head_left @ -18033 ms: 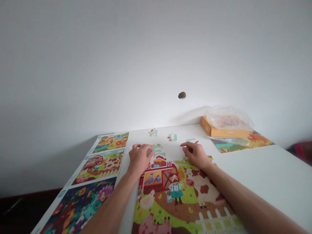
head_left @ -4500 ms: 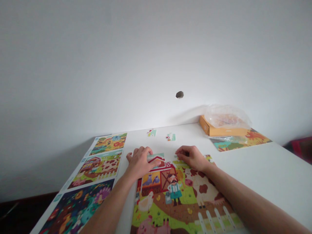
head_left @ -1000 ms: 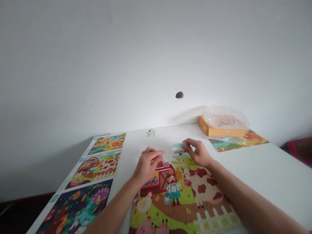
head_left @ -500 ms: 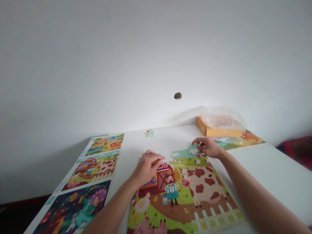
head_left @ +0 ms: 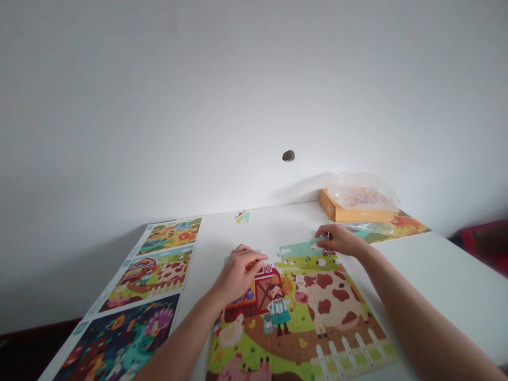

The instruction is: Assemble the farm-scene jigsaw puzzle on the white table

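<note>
A farm jigsaw puzzle (head_left: 329,301) with a cow, a farmer and a barn lies on the white table, its pieces joined except along the top edge. My right hand (head_left: 337,239) is at the puzzle's upper right corner, its fingers closed on a light blue puzzle piece (head_left: 316,246) that lies at the top row. My left hand (head_left: 240,270) rests over the upper left part, by the barn roof, fingers pressed together; whatever is under them is hidden. Near the wall lies a loose piece (head_left: 243,217), green and red.
Three picture sheets, among them a farm one (head_left: 151,275), run along the table's left side. At the back right a yellow box (head_left: 357,214) carries a clear plastic bag (head_left: 361,190), beside a jungle picture (head_left: 413,225). A red object (head_left: 484,246) is beyond the right edge.
My right hand has shifted slightly, and the light blue piece under it now sits lower and more in line with the top row. My left hand has stayed in place.
</note>
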`<state>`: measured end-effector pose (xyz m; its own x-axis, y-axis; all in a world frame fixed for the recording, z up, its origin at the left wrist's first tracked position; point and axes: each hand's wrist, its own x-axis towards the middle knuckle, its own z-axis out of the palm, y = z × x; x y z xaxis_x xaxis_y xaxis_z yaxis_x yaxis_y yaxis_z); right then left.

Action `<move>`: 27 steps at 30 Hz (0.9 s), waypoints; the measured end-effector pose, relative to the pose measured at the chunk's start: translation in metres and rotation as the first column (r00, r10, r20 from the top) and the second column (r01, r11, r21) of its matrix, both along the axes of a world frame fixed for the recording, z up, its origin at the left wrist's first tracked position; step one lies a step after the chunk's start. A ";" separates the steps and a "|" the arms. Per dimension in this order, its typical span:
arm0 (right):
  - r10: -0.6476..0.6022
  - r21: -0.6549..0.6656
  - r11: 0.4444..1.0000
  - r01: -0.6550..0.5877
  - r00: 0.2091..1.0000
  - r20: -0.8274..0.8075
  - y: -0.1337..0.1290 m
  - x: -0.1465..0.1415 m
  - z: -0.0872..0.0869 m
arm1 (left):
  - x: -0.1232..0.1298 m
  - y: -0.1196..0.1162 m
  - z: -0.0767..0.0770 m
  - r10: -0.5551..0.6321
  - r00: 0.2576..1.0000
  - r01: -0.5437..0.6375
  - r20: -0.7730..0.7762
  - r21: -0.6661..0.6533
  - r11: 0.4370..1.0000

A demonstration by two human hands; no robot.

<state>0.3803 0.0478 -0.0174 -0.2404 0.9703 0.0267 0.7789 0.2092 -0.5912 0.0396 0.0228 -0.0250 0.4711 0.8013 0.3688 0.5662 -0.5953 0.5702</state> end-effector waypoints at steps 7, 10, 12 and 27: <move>-0.011 -0.018 1.000 0.011 1.000 0.005 0.001 0.000 0.001 | 0.000 0.002 -0.003 -0.015 1.000 0.015 0.002 0.012 1.000; -0.036 0.015 0.999 0.035 0.998 0.044 0.001 -0.001 0.000 | -0.001 0.002 -0.004 -0.014 1.000 0.014 0.003 0.010 1.000; -0.049 0.030 0.998 0.047 0.996 0.076 0.002 -0.001 -0.001 | -0.001 0.002 -0.004 -0.011 1.000 0.011 0.005 0.012 1.000; 0.055 0.033 0.998 -0.062 0.985 0.165 -0.002 -0.002 0.000 | -0.001 0.002 -0.003 -0.027 1.000 0.027 0.006 0.011 1.000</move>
<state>0.3787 0.0453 -0.0169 -0.3009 0.9535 0.0183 0.8505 0.2769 -0.4471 0.0389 0.0246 -0.0283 0.4902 0.7844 0.3801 0.5463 -0.6163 0.5673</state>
